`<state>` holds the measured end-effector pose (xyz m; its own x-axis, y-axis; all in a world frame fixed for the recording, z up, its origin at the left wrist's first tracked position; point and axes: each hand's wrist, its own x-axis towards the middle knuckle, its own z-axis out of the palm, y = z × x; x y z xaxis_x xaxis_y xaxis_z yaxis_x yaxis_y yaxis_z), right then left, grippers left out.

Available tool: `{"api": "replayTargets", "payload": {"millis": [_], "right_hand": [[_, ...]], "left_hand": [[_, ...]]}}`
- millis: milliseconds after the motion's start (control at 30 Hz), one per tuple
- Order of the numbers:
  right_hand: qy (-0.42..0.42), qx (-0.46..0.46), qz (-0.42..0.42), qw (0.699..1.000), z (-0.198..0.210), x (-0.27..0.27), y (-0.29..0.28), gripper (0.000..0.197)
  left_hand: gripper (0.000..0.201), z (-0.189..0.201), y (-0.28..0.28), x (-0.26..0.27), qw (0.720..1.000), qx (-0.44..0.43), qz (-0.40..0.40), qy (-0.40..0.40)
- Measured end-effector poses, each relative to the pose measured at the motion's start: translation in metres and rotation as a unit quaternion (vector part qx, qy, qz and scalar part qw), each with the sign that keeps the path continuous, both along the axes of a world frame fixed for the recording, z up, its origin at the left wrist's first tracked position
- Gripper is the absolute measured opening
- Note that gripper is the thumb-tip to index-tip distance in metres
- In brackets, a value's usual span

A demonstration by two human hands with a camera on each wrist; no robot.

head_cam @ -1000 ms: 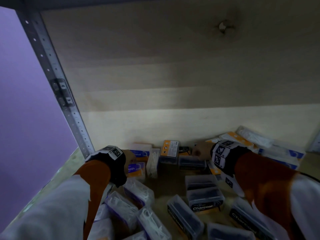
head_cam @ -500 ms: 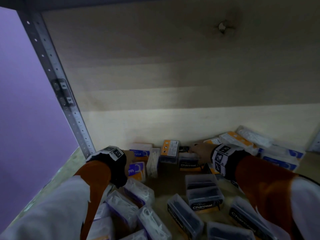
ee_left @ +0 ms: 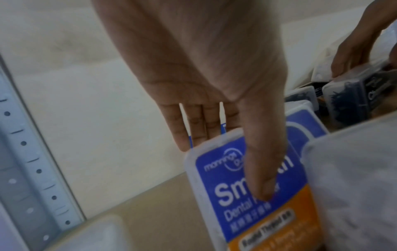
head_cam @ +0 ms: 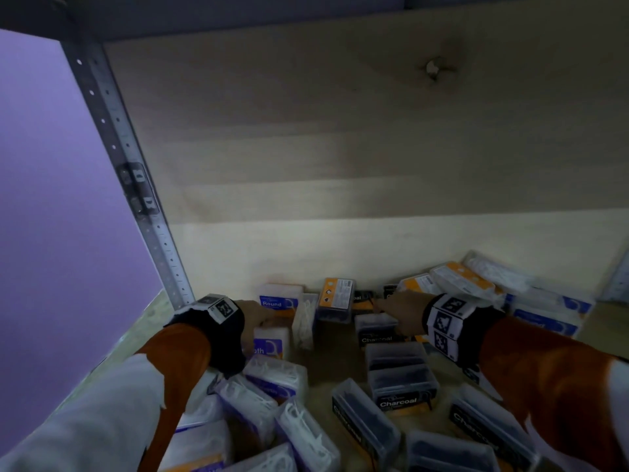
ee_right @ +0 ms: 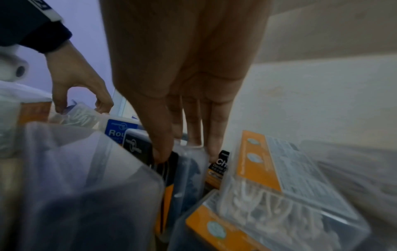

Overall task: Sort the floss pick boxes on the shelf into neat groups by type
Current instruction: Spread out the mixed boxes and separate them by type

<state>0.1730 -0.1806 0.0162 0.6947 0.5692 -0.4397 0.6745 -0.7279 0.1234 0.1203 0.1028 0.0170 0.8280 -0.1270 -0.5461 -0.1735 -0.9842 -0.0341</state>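
Since a second ago, the right hand point(head_cam: 400, 310) has reached further back and left, onto an upright charcoal box point(ee_right: 189, 163) near the rear wall; its thumb and fingers pinch the top of that box. The left hand point(head_cam: 253, 316) has barely shifted and grips the standing Smooth box point(ee_left: 253, 191), thumb pressed on the blue label and fingers behind its top edge.

Both hands work on a wooden shelf point(head_cam: 337, 359) with a pale wood back panel point(head_cam: 340, 165); a perforated metal upright point(head_cam: 136, 185) stands at the left, with a purple wall point(head_cam: 51, 199) beyond it.

Just behind the Smooth box stands a Round box point(head_cam: 277, 299), and an orange-backed box point(head_cam: 337, 298) stands between the two hands. Clear boxes of white picks point(head_cam: 258, 400) lie crowded under the left forearm. Charcoal boxes point(head_cam: 401, 386) lie loosely below the right hand, and orange-labelled boxes point(head_cam: 459, 279) pile against the wall to its right, close beside the gripped charcoal box.
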Motion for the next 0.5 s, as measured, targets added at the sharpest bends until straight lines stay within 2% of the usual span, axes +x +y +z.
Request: {"api": "replayTargets", "payload": {"millis": [267, 400, 500], "right_hand": [[0.035, 0.002, -0.006, 0.999, 0.005, -0.011, -0.006, 0.048], [0.04, -0.013, -0.018, 0.999, 0.009, -0.014, -0.004, 0.049], [0.034, -0.027, -0.018, 0.999, 0.013, -0.015, 0.0, 0.042]], "left_hand": [[0.06, 0.005, -0.008, -0.007, 0.999, 0.046, -0.01, 0.004], [0.057, 0.009, -0.008, -0.008, 0.999, 0.03, 0.002, 0.02], [0.049, 0.011, -0.009, -0.008, 1.0, 0.016, 0.006, 0.023]]}}
